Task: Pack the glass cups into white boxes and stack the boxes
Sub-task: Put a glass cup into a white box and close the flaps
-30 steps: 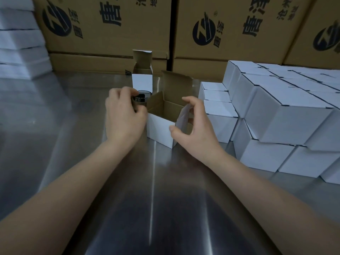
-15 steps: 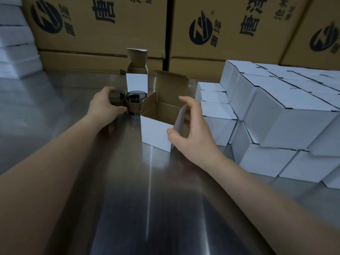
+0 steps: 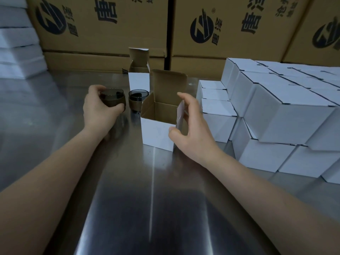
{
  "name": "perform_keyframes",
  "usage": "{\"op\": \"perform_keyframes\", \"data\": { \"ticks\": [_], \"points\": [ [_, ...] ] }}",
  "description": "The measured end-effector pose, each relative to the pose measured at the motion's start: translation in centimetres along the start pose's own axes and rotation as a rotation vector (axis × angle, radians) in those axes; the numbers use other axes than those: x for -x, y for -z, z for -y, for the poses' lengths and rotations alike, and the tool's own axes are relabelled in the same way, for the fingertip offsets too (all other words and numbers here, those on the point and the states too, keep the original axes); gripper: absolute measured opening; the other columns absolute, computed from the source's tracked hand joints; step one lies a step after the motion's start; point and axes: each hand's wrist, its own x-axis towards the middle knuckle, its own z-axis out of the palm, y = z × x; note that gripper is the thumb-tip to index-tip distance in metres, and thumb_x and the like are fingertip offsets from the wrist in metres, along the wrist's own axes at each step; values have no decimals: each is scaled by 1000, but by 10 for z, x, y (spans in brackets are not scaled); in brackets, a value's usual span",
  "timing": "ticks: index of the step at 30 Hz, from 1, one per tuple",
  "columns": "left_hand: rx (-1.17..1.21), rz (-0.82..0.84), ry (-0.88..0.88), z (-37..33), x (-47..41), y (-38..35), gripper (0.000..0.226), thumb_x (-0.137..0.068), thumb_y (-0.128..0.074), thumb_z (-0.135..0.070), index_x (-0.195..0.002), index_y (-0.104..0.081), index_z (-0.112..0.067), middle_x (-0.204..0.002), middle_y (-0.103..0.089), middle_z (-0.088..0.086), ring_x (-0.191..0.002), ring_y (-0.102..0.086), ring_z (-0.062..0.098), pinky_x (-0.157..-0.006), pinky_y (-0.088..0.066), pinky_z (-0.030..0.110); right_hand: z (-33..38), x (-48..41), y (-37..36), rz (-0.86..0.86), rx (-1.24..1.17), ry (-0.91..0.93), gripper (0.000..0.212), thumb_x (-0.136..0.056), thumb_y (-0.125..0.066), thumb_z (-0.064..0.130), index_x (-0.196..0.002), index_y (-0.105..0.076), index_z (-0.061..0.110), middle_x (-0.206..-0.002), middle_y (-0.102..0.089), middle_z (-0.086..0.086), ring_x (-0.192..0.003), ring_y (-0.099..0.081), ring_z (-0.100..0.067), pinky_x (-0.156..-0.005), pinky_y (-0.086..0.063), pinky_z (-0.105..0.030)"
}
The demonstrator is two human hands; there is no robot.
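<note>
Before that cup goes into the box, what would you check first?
1. Left hand has a firm grip on the cup: ok, fingers wrap round it.
2. Open box has its lid flap up and its mouth unobstructed: ok.
3. Right hand holds the side flap out of the way: ok.
4. Box is empty inside: cannot tell, its bottom is hidden.
5. Second cup stands upright on the table, left of the box mouth: ok, though close to the cup's likely path.
</note>
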Motion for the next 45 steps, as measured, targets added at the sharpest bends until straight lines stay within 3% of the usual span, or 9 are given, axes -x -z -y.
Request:
{"op": "perform_keyframes", "data": {
  "ticks": [5,13,20,25,29,34,39,42,45],
  "points": [
    [249,-97,-5,-25,25,15,70,-79,-76,-18,-137,-37,-23,-108,-49,-18,-98,-54,-4,-82,-48,10,9,0,-1,-153,-76,97,67,-83,-57,27,-143,-28,26,-156,-22,2,-145,-19,-10,-119,-21,-35],
    [402,-78,-243,-73,58,28,62,-77,-72,-22,-125,-34,-28,-121,-59,2,-105,-65,11,-93,-56,39,33,-5,6,-506,-119,239,38,-84,-55,12,-121,-50,7,-121,-51,-4,-116,-49,-14,-100,-37,-15],
    [351,42,-547,-99,86,14,66,-75,-74,-18,-129,-35,-17,-116,-61,-2,-110,-62,8,-83,-49,14,60,-9,19,-288,-330,145,35,-85,-61,26,-119,-52,25,-115,-58,1,-103,-58,-8,-86,-48,-17],
    [278,103,-687,-107,96,9,65,-77,-73,-12,-130,-36,-1,-110,-61,-12,-105,-63,0,-83,-45,10,69,-13,29,-164,-316,115,37,-85,-72,23,-119,-59,16,-108,-66,0,-103,-63,-7,-88,-53,-24],
    [304,129,-678,-103,96,8,66,-79,-70,-19,-132,-34,-3,-121,-60,1,-110,-60,5,-85,-44,10,73,-17,36,-127,-321,59,43,-81,-77,23,-119,-59,17,-105,-69,-1,-100,-66,-10,-88,-55,-27],
    [227,288,-619,-72,78,10,81,-75,-73,-45,-138,-26,-27,-145,-36,2,-134,-41,20,-110,-38,48,70,-21,39,-139,-341,31,44,-83,-76,25,-122,-56,21,-115,-66,3,-109,-62,-5,-96,-50,-23],
    [249,529,-353,-47,68,12,89,-64,-73,-59,-138,-24,-50,-152,-26,-11,-135,-32,-4,-93,-32,-1,65,-25,40,-163,-442,-21,55,-83,-75,21,-133,-53,13,-125,-63,0,-118,-57,-8,-104,-46,-28],
    [322,632,-337,-44,66,9,85,-69,-80,-44,-133,-26,-54,-141,-32,-27,-120,-38,-24,-90,-35,-2,65,-26,37,-161,-436,-27,54,-83,-74,17,-132,-55,9,-122,-64,-1,-115,-59,-7,-100,-48,-25],
    [377,711,-308,-40,66,3,89,-68,-81,-38,-138,-26,-49,-144,-42,-16,-130,-45,-4,-106,-39,20,64,-26,34,-149,-384,-15,45,-82,-75,17,-124,-60,12,-115,-65,3,-106,-61,-3,-88,-51,-17]
  ]
}}
